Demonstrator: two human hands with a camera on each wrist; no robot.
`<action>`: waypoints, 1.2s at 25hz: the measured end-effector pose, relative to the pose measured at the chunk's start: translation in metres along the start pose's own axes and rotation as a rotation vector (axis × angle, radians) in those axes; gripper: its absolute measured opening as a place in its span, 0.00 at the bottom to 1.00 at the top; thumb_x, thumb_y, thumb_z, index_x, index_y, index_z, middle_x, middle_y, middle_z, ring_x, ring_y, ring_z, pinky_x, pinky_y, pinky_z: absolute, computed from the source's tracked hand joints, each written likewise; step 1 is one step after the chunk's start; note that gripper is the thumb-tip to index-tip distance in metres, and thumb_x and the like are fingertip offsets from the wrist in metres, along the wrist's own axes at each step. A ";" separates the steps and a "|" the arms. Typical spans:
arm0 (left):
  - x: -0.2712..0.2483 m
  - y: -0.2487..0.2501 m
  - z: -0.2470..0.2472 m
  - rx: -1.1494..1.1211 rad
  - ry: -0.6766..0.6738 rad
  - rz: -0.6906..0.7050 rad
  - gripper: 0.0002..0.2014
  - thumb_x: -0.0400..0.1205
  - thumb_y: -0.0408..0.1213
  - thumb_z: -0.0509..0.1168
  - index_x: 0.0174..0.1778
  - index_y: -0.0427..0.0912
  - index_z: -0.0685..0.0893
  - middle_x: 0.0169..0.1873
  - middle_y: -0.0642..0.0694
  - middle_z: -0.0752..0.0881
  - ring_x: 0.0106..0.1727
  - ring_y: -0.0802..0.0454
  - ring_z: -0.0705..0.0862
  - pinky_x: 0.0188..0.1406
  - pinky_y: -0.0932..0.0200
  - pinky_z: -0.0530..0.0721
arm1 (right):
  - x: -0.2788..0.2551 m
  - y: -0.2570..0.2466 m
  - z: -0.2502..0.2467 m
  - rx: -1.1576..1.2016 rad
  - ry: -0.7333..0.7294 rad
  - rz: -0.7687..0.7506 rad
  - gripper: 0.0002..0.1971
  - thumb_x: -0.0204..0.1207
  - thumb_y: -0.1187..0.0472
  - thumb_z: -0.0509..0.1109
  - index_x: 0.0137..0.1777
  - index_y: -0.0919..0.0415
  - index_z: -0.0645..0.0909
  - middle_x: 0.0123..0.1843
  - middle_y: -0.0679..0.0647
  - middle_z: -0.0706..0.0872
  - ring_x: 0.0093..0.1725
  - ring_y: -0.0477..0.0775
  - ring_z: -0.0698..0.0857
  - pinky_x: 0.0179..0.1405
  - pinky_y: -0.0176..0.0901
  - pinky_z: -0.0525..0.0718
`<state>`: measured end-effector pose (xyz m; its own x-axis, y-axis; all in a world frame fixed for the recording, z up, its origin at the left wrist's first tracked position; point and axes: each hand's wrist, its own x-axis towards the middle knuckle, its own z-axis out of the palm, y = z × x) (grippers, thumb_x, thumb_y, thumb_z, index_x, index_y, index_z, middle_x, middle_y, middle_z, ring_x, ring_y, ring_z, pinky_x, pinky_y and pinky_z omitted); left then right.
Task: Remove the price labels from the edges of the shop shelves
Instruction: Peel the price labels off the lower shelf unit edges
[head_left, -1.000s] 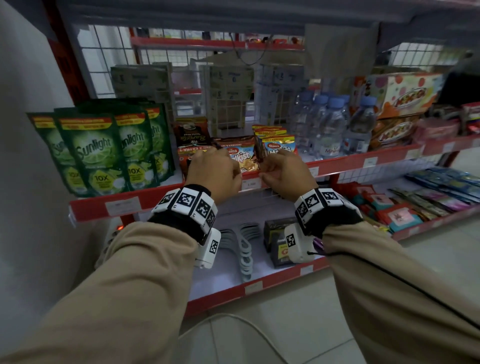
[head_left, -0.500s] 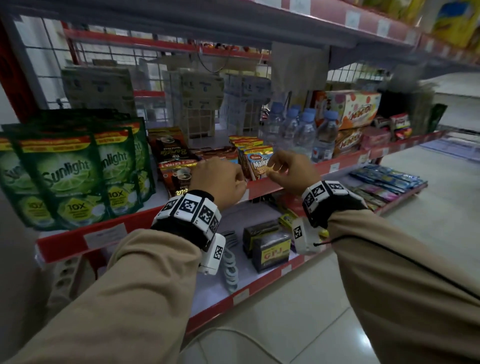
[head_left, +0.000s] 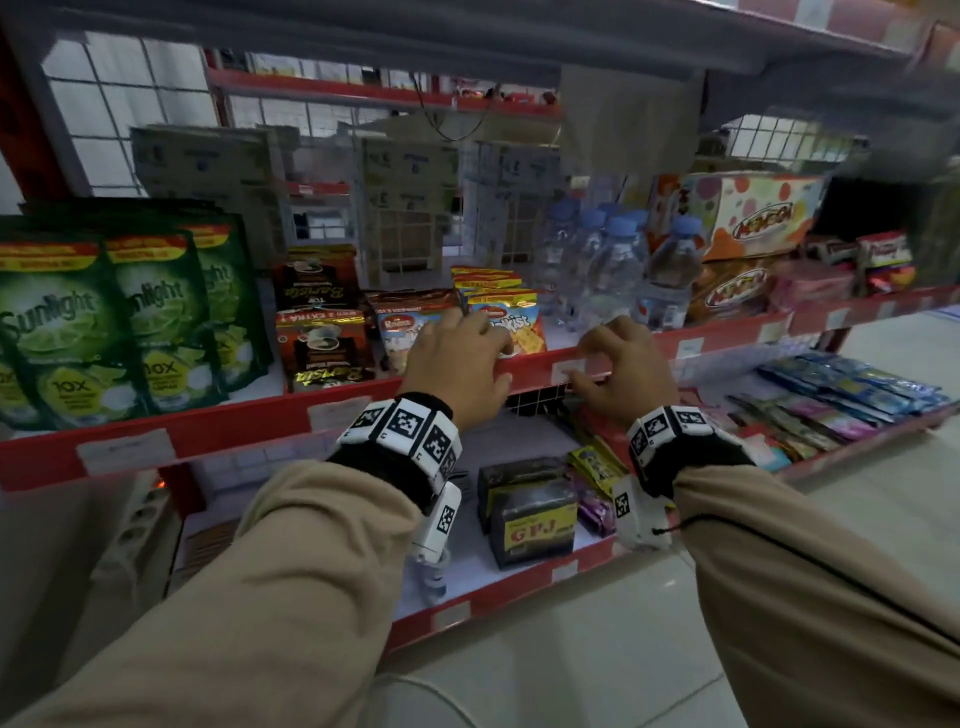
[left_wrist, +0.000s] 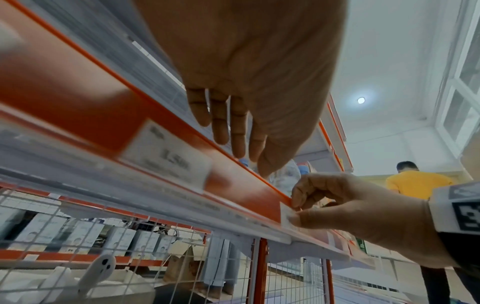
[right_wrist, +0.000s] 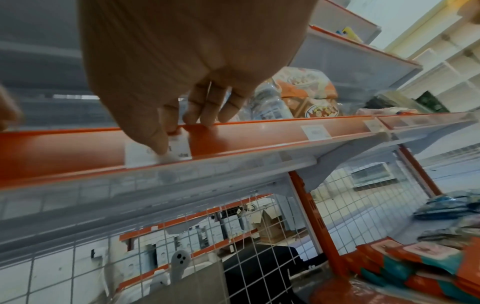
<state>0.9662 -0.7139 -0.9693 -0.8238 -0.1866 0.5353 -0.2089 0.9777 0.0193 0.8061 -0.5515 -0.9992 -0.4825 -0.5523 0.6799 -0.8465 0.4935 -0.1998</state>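
A white price label (head_left: 569, 371) sits in the red edge strip (head_left: 260, 421) of the middle shelf. My right hand (head_left: 584, 364) pinches it: the thumb (right_wrist: 155, 142) presses on the label's (right_wrist: 145, 153) face while the fingers hook over the strip's top. My left hand (head_left: 485, 340) rests just to the left on the same edge, fingers (left_wrist: 231, 127) laid fairly straight over the top, holding nothing. Another label (left_wrist: 166, 158) sits in the strip further left. More labels (right_wrist: 315, 131) follow to the right.
Green Sunlight pouches (head_left: 104, 322), coffee and biscuit packets (head_left: 509, 322) and water bottles (head_left: 613, 265) stand behind the edge. The lower shelf holds black GPJ boxes (head_left: 535, 519) and sachets. A person in a yellow shirt (left_wrist: 415, 181) stands further down the aisle.
My right hand has come down from in front of the biscuit packets onto the shelf edge and taken hold of a label. The left hand stays on the edge. The head view has shifted.
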 end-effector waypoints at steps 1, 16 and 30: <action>0.006 0.012 0.006 0.021 0.015 -0.005 0.16 0.77 0.52 0.66 0.60 0.52 0.81 0.58 0.50 0.79 0.62 0.46 0.73 0.61 0.47 0.72 | -0.001 0.009 0.002 0.008 0.037 -0.050 0.14 0.68 0.53 0.77 0.48 0.60 0.83 0.49 0.59 0.80 0.52 0.63 0.79 0.49 0.50 0.78; 0.021 0.095 0.059 0.273 0.194 -0.380 0.17 0.72 0.44 0.69 0.54 0.45 0.75 0.52 0.46 0.79 0.55 0.44 0.75 0.58 0.46 0.71 | -0.010 0.070 0.020 0.123 0.225 -0.344 0.11 0.76 0.55 0.70 0.56 0.58 0.84 0.62 0.60 0.81 0.53 0.63 0.78 0.48 0.55 0.79; 0.003 0.123 0.058 0.377 0.214 -0.459 0.23 0.74 0.27 0.67 0.65 0.45 0.81 0.63 0.44 0.80 0.65 0.40 0.75 0.62 0.45 0.68 | 0.009 0.061 0.012 0.074 0.060 -0.289 0.20 0.66 0.41 0.73 0.50 0.53 0.75 0.50 0.53 0.80 0.52 0.61 0.74 0.48 0.53 0.64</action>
<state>0.9076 -0.5996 -1.0146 -0.4909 -0.5176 0.7008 -0.7196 0.6944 0.0087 0.7478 -0.5349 -1.0142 -0.2064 -0.6210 0.7562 -0.9620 0.2702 -0.0407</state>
